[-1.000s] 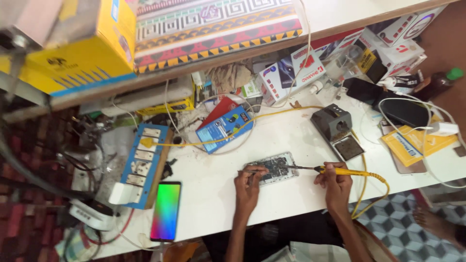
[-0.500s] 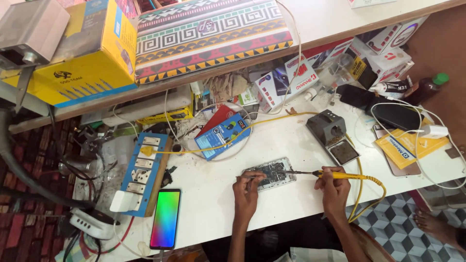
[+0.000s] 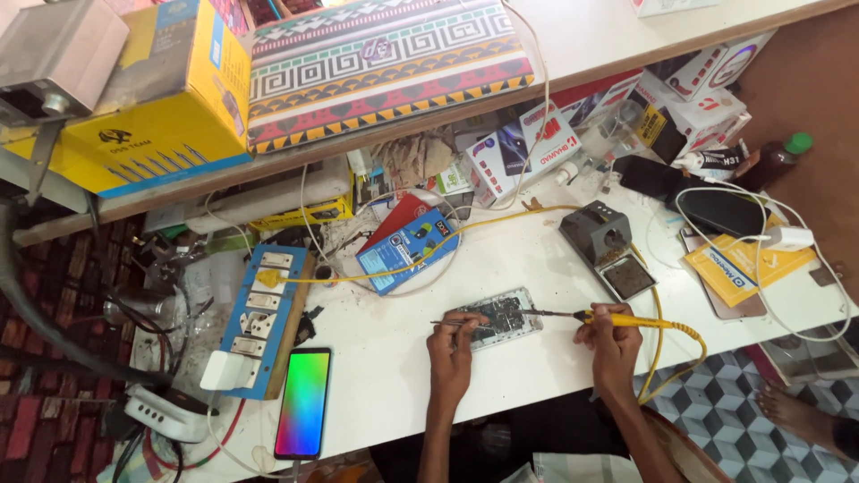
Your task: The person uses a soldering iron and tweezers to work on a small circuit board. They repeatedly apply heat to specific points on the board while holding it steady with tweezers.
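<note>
now right hand (image 3: 610, 338) pinches soldering iron (image 3: 626, 319), tip on opened phone (image 3: 495, 317); left hand (image 3: 454, 344) pinches tweezers (image 3: 452, 323) beside.

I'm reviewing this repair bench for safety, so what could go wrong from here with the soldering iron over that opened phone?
The right hand holds the yellow soldering iron with its tip over the opened phone, close to the left hand and its tweezers; a slip could burn fingers or neighbouring parts. The iron's yellow cord loops off the table edge by the lap, so a snag might jerk the tip. The lit phone overhangs that edge and could be knocked off.
</note>
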